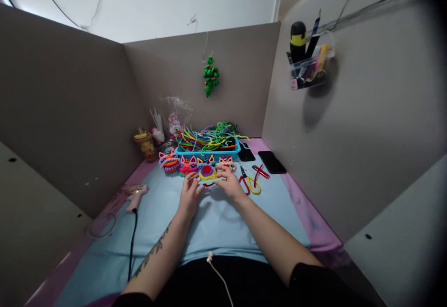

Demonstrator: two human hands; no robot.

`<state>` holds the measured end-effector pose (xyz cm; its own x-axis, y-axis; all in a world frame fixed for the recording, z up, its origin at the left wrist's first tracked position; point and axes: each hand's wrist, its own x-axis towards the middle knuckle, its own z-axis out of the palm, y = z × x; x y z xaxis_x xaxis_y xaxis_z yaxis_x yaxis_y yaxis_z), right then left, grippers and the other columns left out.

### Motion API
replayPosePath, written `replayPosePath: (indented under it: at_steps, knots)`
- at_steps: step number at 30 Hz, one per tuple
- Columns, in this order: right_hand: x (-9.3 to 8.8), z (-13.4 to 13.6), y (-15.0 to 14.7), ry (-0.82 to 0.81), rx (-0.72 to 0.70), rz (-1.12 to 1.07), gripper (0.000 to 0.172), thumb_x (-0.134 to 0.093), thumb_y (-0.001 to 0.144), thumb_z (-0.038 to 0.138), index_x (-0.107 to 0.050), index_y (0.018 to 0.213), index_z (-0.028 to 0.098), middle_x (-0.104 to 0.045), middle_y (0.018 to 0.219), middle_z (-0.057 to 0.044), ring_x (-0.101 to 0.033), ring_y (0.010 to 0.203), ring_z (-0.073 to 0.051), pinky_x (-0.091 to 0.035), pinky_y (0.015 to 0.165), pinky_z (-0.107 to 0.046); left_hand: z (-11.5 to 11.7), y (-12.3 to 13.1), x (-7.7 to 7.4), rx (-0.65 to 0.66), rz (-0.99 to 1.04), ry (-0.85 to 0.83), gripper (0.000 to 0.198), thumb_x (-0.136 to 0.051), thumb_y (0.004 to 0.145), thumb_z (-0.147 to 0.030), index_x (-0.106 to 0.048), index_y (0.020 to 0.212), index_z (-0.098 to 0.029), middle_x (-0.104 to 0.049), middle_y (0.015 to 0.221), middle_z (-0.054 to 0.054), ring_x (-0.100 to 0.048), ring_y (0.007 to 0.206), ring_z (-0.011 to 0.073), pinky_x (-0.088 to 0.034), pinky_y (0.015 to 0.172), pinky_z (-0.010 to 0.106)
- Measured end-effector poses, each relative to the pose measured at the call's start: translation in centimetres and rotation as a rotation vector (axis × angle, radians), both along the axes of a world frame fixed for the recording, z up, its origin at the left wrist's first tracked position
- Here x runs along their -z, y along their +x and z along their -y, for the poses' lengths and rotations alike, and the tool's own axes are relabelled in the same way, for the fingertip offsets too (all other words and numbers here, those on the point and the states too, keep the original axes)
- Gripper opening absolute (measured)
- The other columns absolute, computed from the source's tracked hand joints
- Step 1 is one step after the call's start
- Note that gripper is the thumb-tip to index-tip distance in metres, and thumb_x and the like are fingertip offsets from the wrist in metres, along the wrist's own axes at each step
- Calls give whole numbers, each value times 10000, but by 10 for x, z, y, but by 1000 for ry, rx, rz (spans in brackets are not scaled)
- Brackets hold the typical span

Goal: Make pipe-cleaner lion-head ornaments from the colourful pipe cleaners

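A small round pipe-cleaner craft [207, 173], yellow and purple around a red centre, is held just above a blue mat [223, 223], midway across the table and in front of a row of finished cat-eared pieces [188, 164]. A pale green stem [210, 181] is pinched at its two ends: the left hand [189, 195] grips the left end and the right hand [229, 183] the right, with the fingers closed on it and the hands close together but not touching. The stem's long axis runs left to right, almost level, and the craft's round face is turned up towards the camera. For this step to go well, it is judged that the stem should be kept taut and pressed snugly under the craft's rim, with an even pull from both sides. Scissors [252, 182] lie just right of the right hand, a glue gun [135, 194] well to the left, and a blue tray [208, 151] of loose stems behind.
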<state>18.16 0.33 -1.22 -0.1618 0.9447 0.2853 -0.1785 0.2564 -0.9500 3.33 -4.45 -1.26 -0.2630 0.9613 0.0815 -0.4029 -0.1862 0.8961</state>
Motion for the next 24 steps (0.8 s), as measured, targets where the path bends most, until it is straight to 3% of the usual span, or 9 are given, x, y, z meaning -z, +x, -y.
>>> replayPosePath:
  at_steps: [4,9,15,24]
  knots:
    - [0,2,2,-30,-127,67,198,-740,593,347,-675,668,176,-470,1228,-74,-551,971,-199,-461,720,-285,2,0,-5,170,32,40,590,-690,712,-356,-474,1253,-261,-591,1172,89,-594,997,236,-484,788,334]
    - [0,5,-2,-51,-119,26,187,-746,585,340,-688,666,181,-489,1221,-82,-536,1012,-226,-452,751,-314,-1,-4,0,198,94,15,577,-724,680,-267,-518,1216,-218,-621,1117,91,-609,969,235,-476,809,332]
    - [4,8,-8,-38,-108,-29,183,-757,587,362,-692,626,196,-522,1157,-65,-495,1086,-233,-356,943,-352,0,-10,-2,235,198,-62,594,-745,623,-163,-529,1174,-223,-657,989,55,-647,807,186,-497,759,316]
    - [9,10,-13,-64,-153,-88,232,-728,620,374,-624,562,175,-497,1148,-55,-498,1068,-226,-361,934,-334,-1,-9,2,240,209,-56,556,-750,612,-167,-536,1124,-214,-654,994,56,-647,795,172,-494,736,294]
